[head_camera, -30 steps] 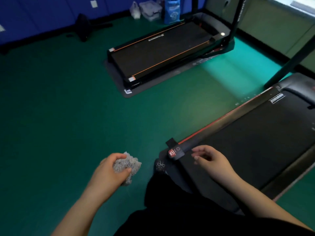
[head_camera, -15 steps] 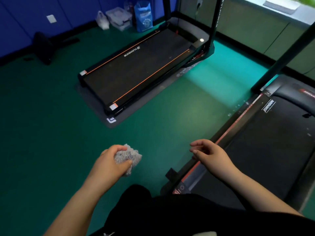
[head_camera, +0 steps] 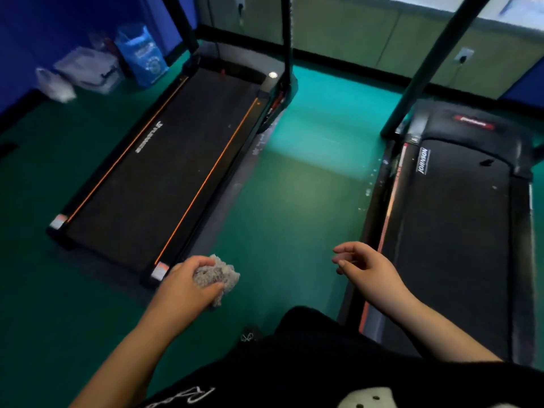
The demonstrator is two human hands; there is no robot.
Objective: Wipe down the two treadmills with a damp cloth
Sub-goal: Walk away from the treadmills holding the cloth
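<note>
Left grip (head_camera: pixel 185 285) is curled round the balled cloth (head_camera: pixel 219 273), above the floor (head_camera: pixel 294 201) by the orange-striped treadmill (head_camera: pixel 164 172)'s near corner. Right grip (head_camera: pixel 368 266) hangs loose and empty beside the Johnson treadmill (head_camera: pixel 456 231). I judge I'm between machines; next I must lower the cloth onto a deck.

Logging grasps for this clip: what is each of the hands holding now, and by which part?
The left hand grips the grey cloth, wadded, fingers and thumb curled round its middle. The right hand holds nothing.
</note>
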